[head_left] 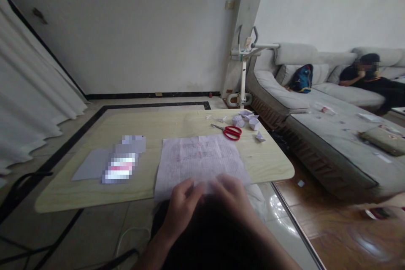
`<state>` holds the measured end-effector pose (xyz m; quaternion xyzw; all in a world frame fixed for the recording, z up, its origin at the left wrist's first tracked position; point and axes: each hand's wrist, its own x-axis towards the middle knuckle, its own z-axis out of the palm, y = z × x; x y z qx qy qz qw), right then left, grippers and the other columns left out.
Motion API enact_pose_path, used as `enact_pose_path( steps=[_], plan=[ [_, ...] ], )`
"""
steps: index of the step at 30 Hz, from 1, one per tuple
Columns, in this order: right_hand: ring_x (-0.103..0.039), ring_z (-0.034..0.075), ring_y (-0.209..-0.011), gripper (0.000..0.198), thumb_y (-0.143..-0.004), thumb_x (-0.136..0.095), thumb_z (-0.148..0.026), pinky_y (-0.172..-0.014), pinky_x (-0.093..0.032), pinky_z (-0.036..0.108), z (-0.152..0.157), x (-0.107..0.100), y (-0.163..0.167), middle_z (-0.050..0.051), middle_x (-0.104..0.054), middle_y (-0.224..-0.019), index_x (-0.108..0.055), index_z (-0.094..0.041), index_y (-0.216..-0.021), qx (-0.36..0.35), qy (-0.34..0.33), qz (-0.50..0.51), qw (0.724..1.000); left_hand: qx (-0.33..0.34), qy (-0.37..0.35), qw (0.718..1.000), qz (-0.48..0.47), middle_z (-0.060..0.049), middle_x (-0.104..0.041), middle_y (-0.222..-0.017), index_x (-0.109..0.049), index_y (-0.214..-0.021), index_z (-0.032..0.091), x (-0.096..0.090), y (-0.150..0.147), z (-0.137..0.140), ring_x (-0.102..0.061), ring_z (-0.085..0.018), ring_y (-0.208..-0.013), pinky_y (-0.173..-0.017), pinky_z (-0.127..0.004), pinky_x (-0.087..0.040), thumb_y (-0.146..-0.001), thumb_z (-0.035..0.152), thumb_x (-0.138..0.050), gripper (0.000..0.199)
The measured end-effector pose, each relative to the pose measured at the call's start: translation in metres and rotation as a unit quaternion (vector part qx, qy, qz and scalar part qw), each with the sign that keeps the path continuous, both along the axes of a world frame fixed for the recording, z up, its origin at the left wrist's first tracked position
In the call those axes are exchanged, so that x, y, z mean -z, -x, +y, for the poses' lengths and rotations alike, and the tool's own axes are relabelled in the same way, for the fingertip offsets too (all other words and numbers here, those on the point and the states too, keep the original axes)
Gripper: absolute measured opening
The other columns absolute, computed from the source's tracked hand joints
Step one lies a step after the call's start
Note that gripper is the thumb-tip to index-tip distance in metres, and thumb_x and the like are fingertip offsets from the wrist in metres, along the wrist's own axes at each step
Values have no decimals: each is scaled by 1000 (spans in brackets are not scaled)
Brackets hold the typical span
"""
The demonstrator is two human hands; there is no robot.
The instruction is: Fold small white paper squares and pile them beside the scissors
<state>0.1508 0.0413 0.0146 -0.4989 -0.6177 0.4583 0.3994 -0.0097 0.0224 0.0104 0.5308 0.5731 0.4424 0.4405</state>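
A large, thin sheet of paper (199,156) with faint print and crease lines lies on the table, its near edge passing over the table's front edge. My left hand (183,202) is closed at that near edge, thumb and fingers pinching the paper. Close beside it, my right hand (232,196) is bent over the same edge, its fingertips smeared by motion, so its grip is unclear. Beyond the sheet's far right corner lie red-handled scissors (232,132), blades pointing left. Several folded paper pieces (238,121) sit behind them, and one small folded piece (260,137) lies apart.
On the left of the pale wooden table (57,196) lie a white sheet (90,164) and a blurred-out bright object (120,168). A grey sofa (335,152) stands to the right, with a blue backpack (303,79) and a seated person (363,76). White exercise equipment (243,76) stands behind.
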Motion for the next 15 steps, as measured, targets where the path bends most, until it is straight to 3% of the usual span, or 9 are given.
enact_pose_path(
  steps=[9,15],
  plan=[
    [-42,14,-60,35,-88,-54,-42,-56,-33,26,-1,-1,0,-3,-45,-60,-51,-19,-63,-2,15,-12,1000,0,5,1000,-1,1,-61,-53,-58,-61,19,-2,-2,-1,-59,-15,-52,-52,-23,-47,-86,44,-58,35],
    [-41,13,-59,35,-87,-55,-41,-55,-32,26,0,-3,1,-3,-45,-58,-50,-19,-60,11,-5,-19,1000,-6,-1,1000,-3,2,-62,-53,-68,-76,19,-1,-2,0,-60,-16,-52,-51,-23,-47,-84,44,-61,28]
  ],
)
